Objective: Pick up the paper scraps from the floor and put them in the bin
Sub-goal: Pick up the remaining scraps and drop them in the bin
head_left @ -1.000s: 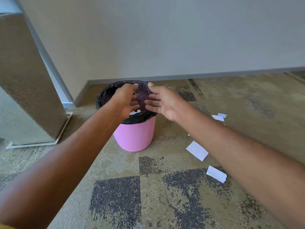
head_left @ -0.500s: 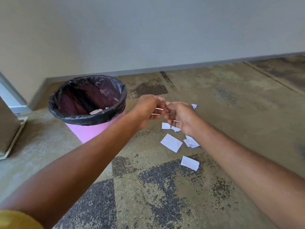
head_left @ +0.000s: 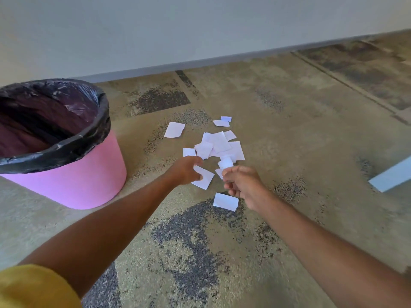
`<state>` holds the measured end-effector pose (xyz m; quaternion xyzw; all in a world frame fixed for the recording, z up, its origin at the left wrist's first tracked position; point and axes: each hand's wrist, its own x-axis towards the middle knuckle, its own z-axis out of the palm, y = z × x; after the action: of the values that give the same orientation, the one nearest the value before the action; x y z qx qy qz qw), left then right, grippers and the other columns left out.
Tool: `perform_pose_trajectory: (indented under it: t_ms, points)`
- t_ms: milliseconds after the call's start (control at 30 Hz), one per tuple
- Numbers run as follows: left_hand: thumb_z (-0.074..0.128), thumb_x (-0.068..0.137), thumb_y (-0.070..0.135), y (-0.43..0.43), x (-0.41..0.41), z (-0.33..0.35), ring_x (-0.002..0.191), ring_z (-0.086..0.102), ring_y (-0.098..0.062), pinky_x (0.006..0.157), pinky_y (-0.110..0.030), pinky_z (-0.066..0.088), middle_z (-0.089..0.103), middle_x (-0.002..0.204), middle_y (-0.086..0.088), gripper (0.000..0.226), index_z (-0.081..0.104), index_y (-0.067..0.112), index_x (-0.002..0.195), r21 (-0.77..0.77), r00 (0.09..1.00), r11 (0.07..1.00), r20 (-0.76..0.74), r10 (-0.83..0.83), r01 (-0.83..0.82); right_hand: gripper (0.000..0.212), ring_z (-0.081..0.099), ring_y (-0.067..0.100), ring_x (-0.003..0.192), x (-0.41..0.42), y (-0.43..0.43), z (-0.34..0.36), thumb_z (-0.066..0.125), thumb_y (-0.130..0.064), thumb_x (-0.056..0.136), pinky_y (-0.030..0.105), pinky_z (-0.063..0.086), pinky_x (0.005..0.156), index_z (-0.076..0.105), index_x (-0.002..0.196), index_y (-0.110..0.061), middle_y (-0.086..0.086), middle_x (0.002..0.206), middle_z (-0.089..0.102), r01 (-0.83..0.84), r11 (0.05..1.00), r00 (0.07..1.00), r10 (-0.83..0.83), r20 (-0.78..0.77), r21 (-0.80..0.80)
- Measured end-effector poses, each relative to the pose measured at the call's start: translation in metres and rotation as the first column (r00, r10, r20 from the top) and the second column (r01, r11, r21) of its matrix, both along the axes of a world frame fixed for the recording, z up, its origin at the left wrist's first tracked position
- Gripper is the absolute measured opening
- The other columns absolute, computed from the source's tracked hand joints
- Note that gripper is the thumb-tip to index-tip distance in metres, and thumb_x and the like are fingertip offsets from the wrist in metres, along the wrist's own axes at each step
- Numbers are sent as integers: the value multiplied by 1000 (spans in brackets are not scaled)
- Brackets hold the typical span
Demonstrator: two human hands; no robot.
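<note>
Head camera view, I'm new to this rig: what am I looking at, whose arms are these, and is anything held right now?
There is no machine here: a person wears one wide-angle camera on the head, looking forward and down, so both bare arms are that person's own. The left hand pinches a flat scrap; the right hand grips a curled scrap at its fingertips. Beyond them a pile of scraps lies on the carpet, with one loose scrap nearer the camera. The pink bin, lined with a black bag, stands to the left.
</note>
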<state>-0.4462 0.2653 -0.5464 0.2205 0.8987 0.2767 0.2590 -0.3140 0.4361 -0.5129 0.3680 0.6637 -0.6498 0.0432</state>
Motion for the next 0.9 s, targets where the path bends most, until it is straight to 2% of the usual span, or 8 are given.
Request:
perform_pose_trajectory:
  t_ms: [133, 300, 400, 467, 533, 633, 800, 900]
  points:
    - [92, 77, 20, 3, -9, -25, 137, 53, -29, 105, -34, 46, 57, 150, -5, 77, 58, 16, 145, -103, 983, 984, -100, -154, 144, 9, 63, 14, 73, 16, 6, -35, 80, -11, 87, 30, 51, 66, 76, 95, -7, -3, 83, 70, -186, 930, 983, 178, 52, 318]
    - [97, 67, 23, 6, -14, -37, 136, 50, -31, 105, -48, 51, 57, 146, -6, 90, 56, 22, 147, -174, 940, 962, -236, -246, 208, 45, 60, 16, 102, 27, 16, -63, 94, -24, 74, 39, 56, 84, 75, 115, -17, -4, 111, 59, -453, 591, 877, 430, 214, 668]
    - [98, 66, 29, 7, -18, -37, 130, 49, -31, 103, -52, 51, 54, 136, -8, 94, 55, 29, 149, -205, 940, 962, -249, -232, 182, 45, 55, 15, 106, 29, 14, -70, 93, -29, 72, 36, 51, 78, 72, 112, -26, -10, 116, 51, -487, 493, 853, 444, 272, 721]
    - [95, 73, 30, 6, -23, -38, 126, 51, -32, 101, -52, 52, 52, 128, -8, 82, 58, 32, 146, -211, 946, 965, -247, -209, 158, 37, 55, 14, 103, 27, 13, -71, 94, -26, 71, 34, 46, 72, 69, 99, -29, -11, 113, 54, -456, 501, 868, 431, 246, 736]
    - [86, 86, 27, 5, -27, -38, 122, 54, -33, 101, -48, 51, 53, 125, -10, 58, 64, 26, 140, -201, 952, 969, -238, -192, 145, 34, 57, 13, 99, 26, 14, -71, 93, -19, 71, 36, 50, 72, 65, 89, -28, -12, 107, 56, -427, 532, 883, 420, 210, 731]
    - [69, 100, 18, 7, -27, -33, 110, 63, -35, 85, -36, 49, 62, 112, -11, 7, 69, 15, 106, -53, 975, 993, -187, -117, 109, 29, 62, 14, 88, 23, 18, -74, 87, -16, 76, 45, 58, 75, 62, 81, -28, -12, 96, 61, -398, 598, 903, 389, 182, 696]
    - [53, 109, 23, 21, -15, -15, 89, 56, -24, 74, -32, 38, 62, 91, -1, 18, 66, 15, 101, 110, 1000, 994, 30, 10, -14, 22, 67, 22, 76, 18, 32, -78, 86, -13, 81, 46, 59, 69, 67, 85, -24, -1, 83, 70, -294, 778, 953, 283, 109, 556]
    - [51, 109, 42, 40, -7, -15, 92, 61, -26, 73, -32, 40, 66, 100, -9, 35, 69, 14, 102, 159, 981, 981, 175, 78, -106, 21, 68, 23, 78, 15, 42, -74, 84, -5, 86, 34, 54, 54, 70, 97, -15, 7, 94, 74, -171, 912, 985, 148, 90, 374]
